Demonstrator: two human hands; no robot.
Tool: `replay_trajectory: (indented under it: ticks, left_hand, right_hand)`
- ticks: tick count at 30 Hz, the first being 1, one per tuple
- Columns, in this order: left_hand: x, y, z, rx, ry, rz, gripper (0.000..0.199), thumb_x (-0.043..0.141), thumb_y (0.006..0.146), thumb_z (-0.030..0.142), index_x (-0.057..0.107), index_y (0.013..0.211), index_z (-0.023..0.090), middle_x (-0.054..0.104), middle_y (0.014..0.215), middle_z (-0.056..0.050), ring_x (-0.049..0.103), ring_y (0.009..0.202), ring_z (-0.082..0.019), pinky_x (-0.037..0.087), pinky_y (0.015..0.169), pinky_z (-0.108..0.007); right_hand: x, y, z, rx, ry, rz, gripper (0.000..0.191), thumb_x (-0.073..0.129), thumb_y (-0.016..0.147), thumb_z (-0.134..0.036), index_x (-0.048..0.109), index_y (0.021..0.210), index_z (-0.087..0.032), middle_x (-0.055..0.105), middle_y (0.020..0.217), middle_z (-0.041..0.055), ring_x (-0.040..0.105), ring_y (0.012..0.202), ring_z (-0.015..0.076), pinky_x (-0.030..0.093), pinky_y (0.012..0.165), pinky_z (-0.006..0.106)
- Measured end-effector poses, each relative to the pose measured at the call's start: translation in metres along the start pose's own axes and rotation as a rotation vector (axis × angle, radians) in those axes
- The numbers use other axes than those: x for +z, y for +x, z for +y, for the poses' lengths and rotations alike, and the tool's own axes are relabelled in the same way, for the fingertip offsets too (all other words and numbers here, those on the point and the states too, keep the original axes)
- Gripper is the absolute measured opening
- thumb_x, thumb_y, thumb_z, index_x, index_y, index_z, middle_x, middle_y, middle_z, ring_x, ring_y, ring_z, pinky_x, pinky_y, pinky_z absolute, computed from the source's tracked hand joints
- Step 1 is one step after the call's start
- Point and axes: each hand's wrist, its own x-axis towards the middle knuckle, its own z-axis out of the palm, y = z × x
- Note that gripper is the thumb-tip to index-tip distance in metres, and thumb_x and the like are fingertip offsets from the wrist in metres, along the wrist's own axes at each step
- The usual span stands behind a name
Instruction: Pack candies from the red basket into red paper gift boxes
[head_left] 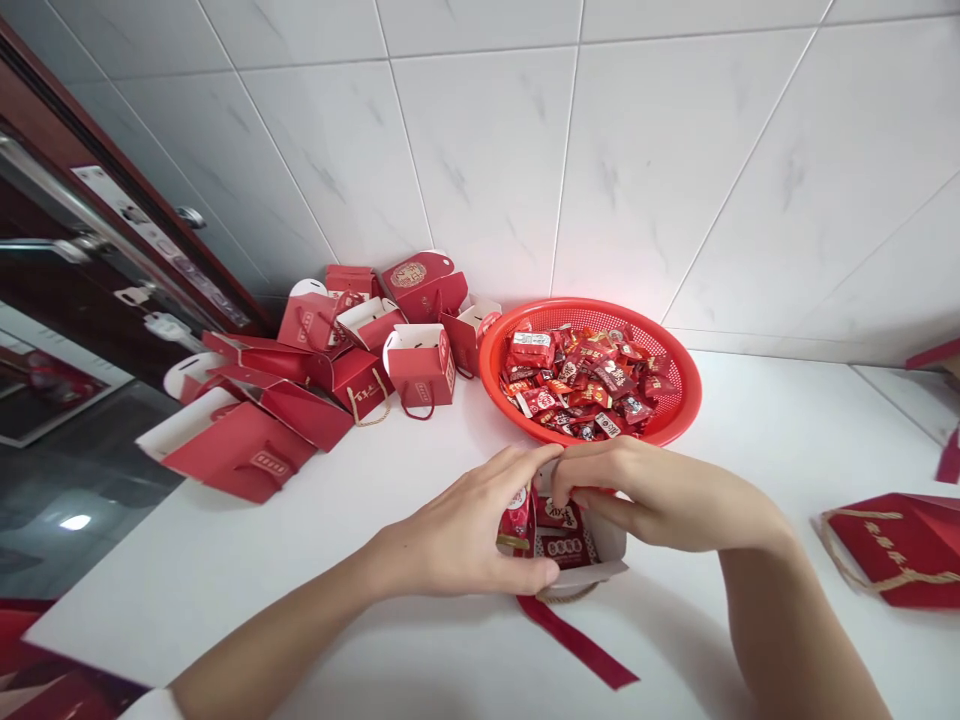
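In front of me stands an opened red gift box [592,572] with a white inside, and wrapped sweets [562,530] lie in it. My left hand [480,530] wraps round the box's left side, fingers over the far edge and thumb at the near edge. Under that hand, a red sweet packet [514,522] shows between thumb and forefinger; I cannot tell whether it is held. My right hand [637,490] bends over the far right of the box, fingers curled at its far flap; the fingertips are partly hidden. A dark red ribbon [577,645] trails from the box towards me.
A red plastic basket [688,385] full of wrapped sweets [585,385] stands just behind the box. Several open red boxes [420,365] are heaped at the left. At the right lies a red box with a cord handle [892,550]. A tiled wall [487,150] rises behind the white table [420,650].
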Motion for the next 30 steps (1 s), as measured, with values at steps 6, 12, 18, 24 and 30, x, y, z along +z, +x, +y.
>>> replay_trajectory:
  ticks: [6,12,18,24,30]
  left_hand:
    - [-0.006,-0.003,0.004,0.094,-0.152,0.14,0.081,0.064,0.078,0.018,0.038,0.155,0.022,0.051,0.153,-0.01,0.053,0.136,-0.028,0.044,0.116,-0.043]
    - [-0.001,0.001,0.005,0.079,-0.198,0.277,0.061,0.053,0.094,0.019,0.041,0.154,0.028,0.053,0.152,-0.008,0.05,0.14,-0.025,0.044,0.118,-0.044]
    - [0.005,0.007,0.007,0.056,-0.307,0.33,0.061,0.058,0.097,0.026,0.037,0.154,0.028,0.056,0.147,-0.011,0.062,0.126,-0.026,0.056,0.105,-0.043]
    - [0.011,0.004,0.002,0.062,-0.038,0.427,0.035,0.067,0.089,0.023,0.062,0.124,0.025,0.057,0.132,-0.008,0.062,0.119,-0.023,0.055,0.104,-0.037]
    - [0.013,-0.006,-0.001,-0.016,0.109,0.188,0.021,0.056,0.092,0.017,0.074,0.099,0.022,0.059,0.128,-0.008,0.061,0.122,-0.026,0.054,0.103,-0.038]
  right_hand:
    - [-0.006,-0.003,0.007,-0.018,0.161,0.193,0.021,0.047,0.093,-0.006,0.065,0.09,-0.016,0.072,0.09,0.004,0.063,0.08,0.0151,0.049,0.07,0.026]
    - [-0.003,-0.003,0.004,0.065,0.244,0.194,0.017,0.058,0.099,-0.029,0.068,0.093,-0.016,0.07,0.082,0.0017,0.059,0.07,0.0128,0.046,0.063,0.024]
    - [-0.001,0.0,0.004,0.158,0.314,0.307,0.013,0.067,0.092,-0.029,0.068,0.088,-0.017,0.072,0.085,0.0025,0.063,0.077,0.0157,0.049,0.068,0.026]
    - [-0.004,-0.006,-0.006,0.134,0.223,0.474,0.004,0.067,0.084,-0.015,0.065,0.083,-0.018,0.069,0.082,-0.0002,0.061,0.074,0.0136,0.047,0.065,0.023]
    - [0.0,-0.009,-0.01,0.185,0.126,0.181,0.014,0.06,0.088,-0.008,0.069,0.092,-0.018,0.07,0.077,-0.001,0.058,0.064,0.0114,0.042,0.058,0.021]
